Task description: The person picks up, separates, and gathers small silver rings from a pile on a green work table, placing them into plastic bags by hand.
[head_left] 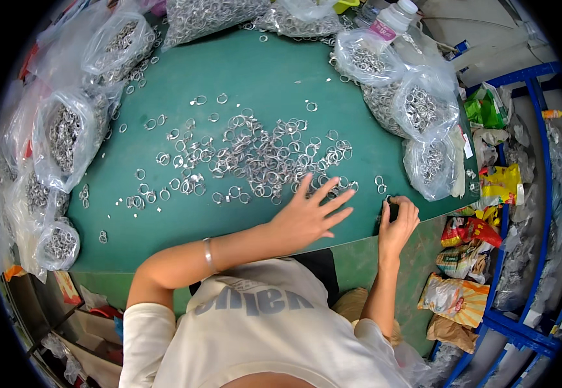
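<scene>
A loose heap of silver-coloured metal rings (261, 152) spreads over the middle of the green table (229, 71). My left hand (310, 218) lies at the heap's near right side, fingers spread, with the fingertips by the closest rings. No ring shows in its grasp. At the table's right front edge, my right hand (397, 227) has its thumb and fingers drawn together in a pinch. Whatever small thing sits between them is too hidden to name. Just beyond that hand lie a couple of separate rings (380, 184).
Open clear bags of rings (64, 139) line the table's left side, and more bags (423, 110) stand at the right. A large full bag (213, 16) and a white bottle (392, 21) are at the back. Blue shelving (536, 97) with colourful packets (459, 297) rises on the right.
</scene>
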`<state>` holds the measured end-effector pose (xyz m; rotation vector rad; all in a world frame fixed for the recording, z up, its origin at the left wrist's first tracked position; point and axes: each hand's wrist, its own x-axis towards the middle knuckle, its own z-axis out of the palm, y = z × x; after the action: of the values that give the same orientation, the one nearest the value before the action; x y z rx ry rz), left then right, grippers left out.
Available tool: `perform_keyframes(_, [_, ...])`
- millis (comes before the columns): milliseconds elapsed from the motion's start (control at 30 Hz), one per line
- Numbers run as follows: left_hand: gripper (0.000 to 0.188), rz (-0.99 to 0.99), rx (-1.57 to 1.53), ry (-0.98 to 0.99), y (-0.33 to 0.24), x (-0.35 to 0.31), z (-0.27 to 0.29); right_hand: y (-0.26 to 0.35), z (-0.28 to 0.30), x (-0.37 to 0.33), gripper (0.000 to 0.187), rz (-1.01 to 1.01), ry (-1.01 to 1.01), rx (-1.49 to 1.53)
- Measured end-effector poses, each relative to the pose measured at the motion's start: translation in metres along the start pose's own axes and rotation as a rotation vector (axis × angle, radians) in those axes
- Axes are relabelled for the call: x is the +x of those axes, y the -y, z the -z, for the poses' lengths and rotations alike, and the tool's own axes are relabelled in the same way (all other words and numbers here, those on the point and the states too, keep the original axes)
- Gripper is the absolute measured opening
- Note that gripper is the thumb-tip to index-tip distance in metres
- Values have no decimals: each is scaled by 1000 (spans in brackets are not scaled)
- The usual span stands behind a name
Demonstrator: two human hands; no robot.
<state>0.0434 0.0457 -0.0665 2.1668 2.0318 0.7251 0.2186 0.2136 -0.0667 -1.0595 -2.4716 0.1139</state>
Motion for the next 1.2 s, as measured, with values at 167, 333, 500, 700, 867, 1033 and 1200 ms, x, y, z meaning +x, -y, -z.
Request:
perform_keyframes(167, [46,51,251,54,26,19,-14,8,-9,15,45,-43,13,321])
perform_keyframes(333, [43,289,302,-16,39,-3,16,38,-13,44,58,247,165,309])
perform_keyframes(500, [37,498,264,-142,50,-10,28,93,-37,43,70,312,331,321])
perform_keyframes(700, [32,636,117,-294,66,-19,38,114,-38,36,48,588,458,670])
perform_keyframes(867, [37,555,-78,-445,64,-23,44,76,-28,33,32,283,232,709])
perform_keyframes(1033, [46,382,158,-38,47,-10,38,94,-23,58,33,286,247,535])
perform_keyframes(1200, [38,548,262,-140,78,-26,49,79,-29,71,33,215,209,514])
